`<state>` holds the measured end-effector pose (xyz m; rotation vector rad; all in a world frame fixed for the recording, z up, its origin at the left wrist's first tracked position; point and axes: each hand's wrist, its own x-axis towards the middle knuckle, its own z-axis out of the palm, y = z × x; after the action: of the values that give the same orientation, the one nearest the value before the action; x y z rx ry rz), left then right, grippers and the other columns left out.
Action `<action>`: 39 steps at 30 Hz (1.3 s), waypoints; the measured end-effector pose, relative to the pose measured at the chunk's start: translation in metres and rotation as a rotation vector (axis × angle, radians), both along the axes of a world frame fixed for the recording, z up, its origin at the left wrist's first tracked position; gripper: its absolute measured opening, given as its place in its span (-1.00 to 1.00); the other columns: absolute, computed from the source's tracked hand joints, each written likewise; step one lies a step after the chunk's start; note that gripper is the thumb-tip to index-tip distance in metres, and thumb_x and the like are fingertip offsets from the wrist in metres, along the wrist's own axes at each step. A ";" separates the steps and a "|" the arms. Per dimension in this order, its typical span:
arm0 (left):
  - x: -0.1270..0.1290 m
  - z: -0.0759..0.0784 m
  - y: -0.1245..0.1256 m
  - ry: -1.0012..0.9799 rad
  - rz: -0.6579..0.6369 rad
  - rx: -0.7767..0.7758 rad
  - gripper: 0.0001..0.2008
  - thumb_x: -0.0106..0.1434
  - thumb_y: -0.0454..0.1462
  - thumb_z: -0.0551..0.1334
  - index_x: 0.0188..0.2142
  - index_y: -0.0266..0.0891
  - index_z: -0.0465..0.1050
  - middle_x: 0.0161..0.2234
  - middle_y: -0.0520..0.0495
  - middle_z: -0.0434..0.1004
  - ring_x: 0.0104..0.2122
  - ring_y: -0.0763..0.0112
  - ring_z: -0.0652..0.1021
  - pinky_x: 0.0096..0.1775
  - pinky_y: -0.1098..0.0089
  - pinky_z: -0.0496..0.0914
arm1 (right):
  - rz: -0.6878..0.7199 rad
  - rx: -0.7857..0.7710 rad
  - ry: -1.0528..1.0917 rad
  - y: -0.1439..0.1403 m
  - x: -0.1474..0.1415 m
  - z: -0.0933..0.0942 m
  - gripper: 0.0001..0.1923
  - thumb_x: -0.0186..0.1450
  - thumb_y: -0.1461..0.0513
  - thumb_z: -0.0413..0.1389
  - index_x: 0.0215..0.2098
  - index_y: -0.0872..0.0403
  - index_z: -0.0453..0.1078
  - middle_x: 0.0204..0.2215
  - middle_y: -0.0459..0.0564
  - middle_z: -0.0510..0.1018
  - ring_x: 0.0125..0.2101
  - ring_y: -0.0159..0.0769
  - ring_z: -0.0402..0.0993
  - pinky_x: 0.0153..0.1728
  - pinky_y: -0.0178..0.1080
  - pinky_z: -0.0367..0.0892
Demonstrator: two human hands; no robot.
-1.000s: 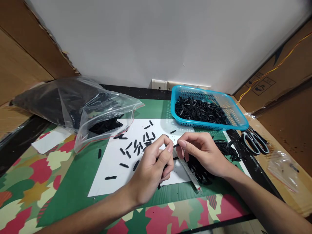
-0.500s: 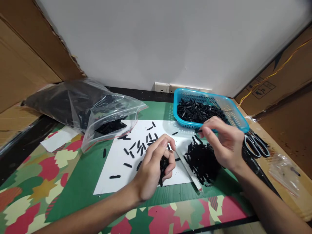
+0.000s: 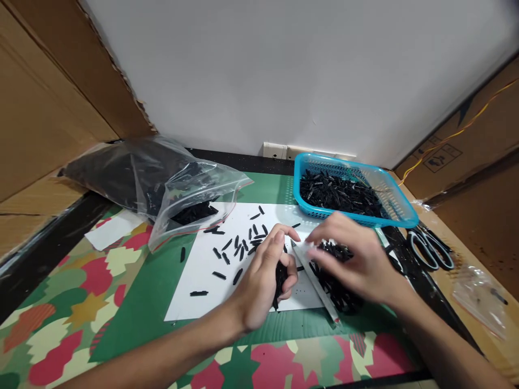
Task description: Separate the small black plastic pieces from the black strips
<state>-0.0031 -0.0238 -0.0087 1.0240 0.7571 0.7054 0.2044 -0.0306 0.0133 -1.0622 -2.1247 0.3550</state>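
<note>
My left hand is closed around a bunch of small black strips, whose ends stick out below the fingers. Opposite it, my right hand is slightly blurred, its thumb and index fingertip apart near the left index finger. I see nothing between them. Under the right hand lies a dense pile of black strips, partly hidden. A long pale stick with a reddish end lies between the hands. Several loose black strips are scattered over a white paper sheet.
A blue basket of black strips stands behind my right hand. At left, a clear zip bag of black pieces lies with its mouth toward the paper. Scissors and a small plastic bag lie at right. Cardboard borders the table.
My right hand has moved left and slightly down, toward my left hand. The black strip pinched in it before no longer shows there. The whole view has shifted slightly.
</note>
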 end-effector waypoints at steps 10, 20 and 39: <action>0.000 -0.003 0.001 0.061 0.019 0.009 -0.59 0.51 0.16 -0.04 -0.02 -0.05 0.28 -0.61 0.20 0.21 -0.63 0.50 0.25 -0.58 0.55 0.22 | 0.165 -0.327 -0.039 -0.013 -0.027 -0.002 -0.84 0.52 0.26 0.15 -0.24 0.08 0.52 -0.30 -0.02 0.60 -0.24 -0.25 0.47 -0.18 -0.22 0.33; -0.001 -0.003 0.004 -0.045 -0.089 -0.051 -0.58 0.54 0.02 0.04 -0.36 -0.18 0.26 -0.63 0.16 0.22 -0.69 0.63 0.15 -0.64 0.62 0.08 | -0.047 -0.689 0.664 -0.001 -0.015 -0.005 -0.78 0.33 0.09 0.38 -0.29 0.09 0.63 -0.47 -0.10 0.59 -0.49 -0.41 0.40 -0.47 -0.35 0.27; -0.003 -0.004 0.004 -0.062 -0.044 0.030 -0.65 0.53 -0.02 0.12 -0.33 -0.15 0.19 -0.62 0.22 0.22 -0.70 0.65 0.16 -0.64 0.62 0.08 | -0.002 -0.802 0.731 0.001 -0.016 -0.013 -0.70 0.32 0.02 0.37 -0.22 0.09 0.58 -0.53 -0.13 0.55 -0.59 -0.44 0.39 -0.56 -0.39 0.36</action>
<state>-0.0061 -0.0202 -0.0131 1.0384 0.6701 0.7090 0.1881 -0.0294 0.0002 -1.1031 -1.3106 1.4308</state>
